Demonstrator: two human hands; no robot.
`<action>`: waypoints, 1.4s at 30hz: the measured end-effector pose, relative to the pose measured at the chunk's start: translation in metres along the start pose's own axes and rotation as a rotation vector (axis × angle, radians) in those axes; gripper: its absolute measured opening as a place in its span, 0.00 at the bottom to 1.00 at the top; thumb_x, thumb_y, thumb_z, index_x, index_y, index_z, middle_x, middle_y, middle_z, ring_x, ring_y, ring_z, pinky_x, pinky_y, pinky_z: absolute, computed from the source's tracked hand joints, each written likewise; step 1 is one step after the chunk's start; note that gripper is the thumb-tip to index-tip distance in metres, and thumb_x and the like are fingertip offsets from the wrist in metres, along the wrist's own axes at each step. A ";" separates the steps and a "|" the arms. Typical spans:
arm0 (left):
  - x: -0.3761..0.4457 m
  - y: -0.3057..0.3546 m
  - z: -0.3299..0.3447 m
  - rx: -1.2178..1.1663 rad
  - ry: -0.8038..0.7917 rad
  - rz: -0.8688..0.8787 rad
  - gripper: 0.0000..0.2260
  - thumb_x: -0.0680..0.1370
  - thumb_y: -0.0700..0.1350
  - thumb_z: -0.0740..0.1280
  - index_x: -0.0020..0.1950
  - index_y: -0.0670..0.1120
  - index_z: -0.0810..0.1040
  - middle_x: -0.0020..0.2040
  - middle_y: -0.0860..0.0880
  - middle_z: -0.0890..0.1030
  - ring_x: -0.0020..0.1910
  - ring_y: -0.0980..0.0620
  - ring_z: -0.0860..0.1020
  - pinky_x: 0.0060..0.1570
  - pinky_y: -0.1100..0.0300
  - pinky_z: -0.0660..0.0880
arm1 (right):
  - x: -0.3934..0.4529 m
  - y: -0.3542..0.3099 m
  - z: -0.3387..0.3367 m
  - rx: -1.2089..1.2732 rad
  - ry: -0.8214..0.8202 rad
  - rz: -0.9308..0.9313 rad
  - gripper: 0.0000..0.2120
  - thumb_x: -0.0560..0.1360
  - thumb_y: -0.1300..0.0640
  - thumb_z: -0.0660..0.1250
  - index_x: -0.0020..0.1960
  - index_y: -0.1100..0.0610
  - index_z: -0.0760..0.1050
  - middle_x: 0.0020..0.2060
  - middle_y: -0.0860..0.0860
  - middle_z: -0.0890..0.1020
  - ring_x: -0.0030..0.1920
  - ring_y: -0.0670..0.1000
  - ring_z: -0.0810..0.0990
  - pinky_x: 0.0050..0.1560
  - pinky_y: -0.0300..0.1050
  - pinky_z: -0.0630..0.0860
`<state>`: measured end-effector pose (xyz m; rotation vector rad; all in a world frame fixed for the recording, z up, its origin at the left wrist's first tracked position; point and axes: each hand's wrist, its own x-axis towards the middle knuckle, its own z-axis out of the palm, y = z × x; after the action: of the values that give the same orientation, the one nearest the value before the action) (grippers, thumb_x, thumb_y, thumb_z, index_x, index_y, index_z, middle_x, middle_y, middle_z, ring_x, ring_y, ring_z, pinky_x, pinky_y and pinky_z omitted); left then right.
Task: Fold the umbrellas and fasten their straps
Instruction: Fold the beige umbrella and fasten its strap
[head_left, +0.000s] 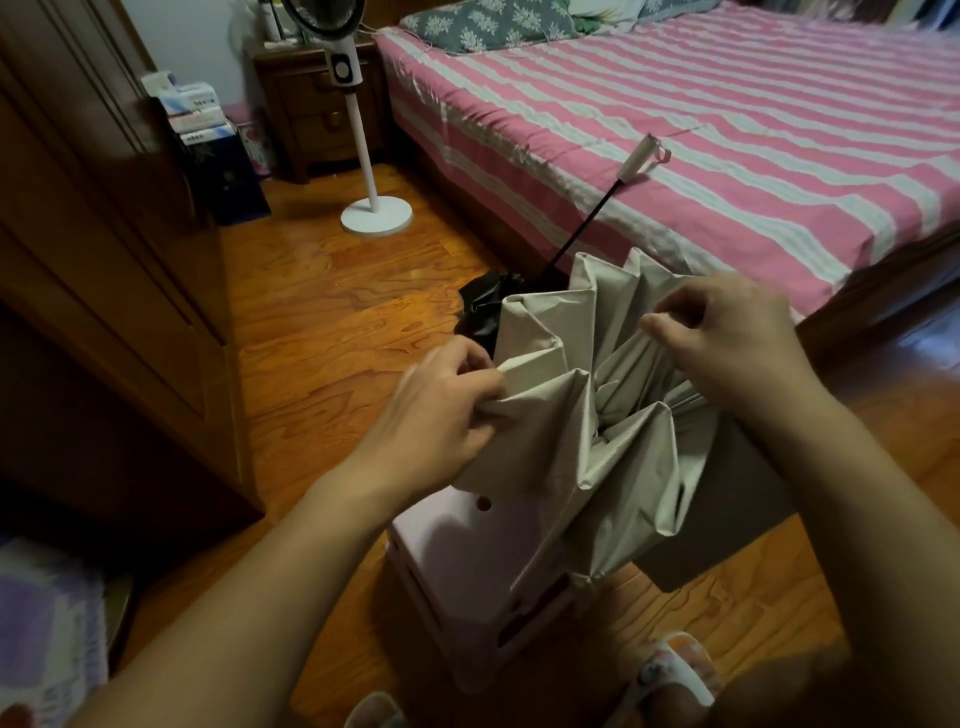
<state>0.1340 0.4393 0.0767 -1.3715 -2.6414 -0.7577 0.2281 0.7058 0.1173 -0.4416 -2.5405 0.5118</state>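
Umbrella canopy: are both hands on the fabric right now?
Touching. The head view shows the left hand gripping a beige canopy fold and the right hand pinching another fold.

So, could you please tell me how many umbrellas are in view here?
1 that I can see: a beige fabric umbrella with a black lining and white handle, gripped by the left hand and right hand beside the bed. Others may lie outside the view.

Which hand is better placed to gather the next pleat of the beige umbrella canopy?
Probably the right hand. It pinches a fold on the canopy beside the loose upright pleats near the shaft. The left hand grips the bunched near edge, anchoring it.
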 end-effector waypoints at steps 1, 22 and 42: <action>-0.002 -0.002 -0.002 0.013 -0.013 0.009 0.03 0.76 0.47 0.73 0.49 0.52 0.82 0.54 0.54 0.73 0.55 0.52 0.71 0.53 0.49 0.74 | 0.000 0.002 0.000 0.004 -0.010 0.003 0.09 0.76 0.51 0.74 0.48 0.57 0.85 0.42 0.52 0.83 0.44 0.52 0.80 0.48 0.51 0.77; -0.015 0.018 -0.008 -0.678 0.193 -0.271 0.14 0.77 0.32 0.70 0.53 0.50 0.87 0.47 0.55 0.86 0.49 0.58 0.83 0.47 0.59 0.82 | 0.004 0.022 -0.016 0.171 0.049 0.214 0.10 0.78 0.51 0.73 0.52 0.57 0.85 0.36 0.51 0.82 0.40 0.57 0.83 0.48 0.52 0.81; -0.009 0.018 0.004 -0.388 0.286 -0.194 0.07 0.79 0.42 0.66 0.53 0.49 0.83 0.46 0.57 0.81 0.49 0.59 0.78 0.47 0.53 0.77 | -0.003 0.011 -0.010 0.158 0.028 0.136 0.10 0.77 0.50 0.73 0.52 0.56 0.85 0.38 0.51 0.82 0.40 0.53 0.82 0.46 0.54 0.82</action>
<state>0.1540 0.4428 0.0774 -0.9793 -2.5060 -1.4333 0.2379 0.7170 0.1197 -0.5606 -2.4322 0.7454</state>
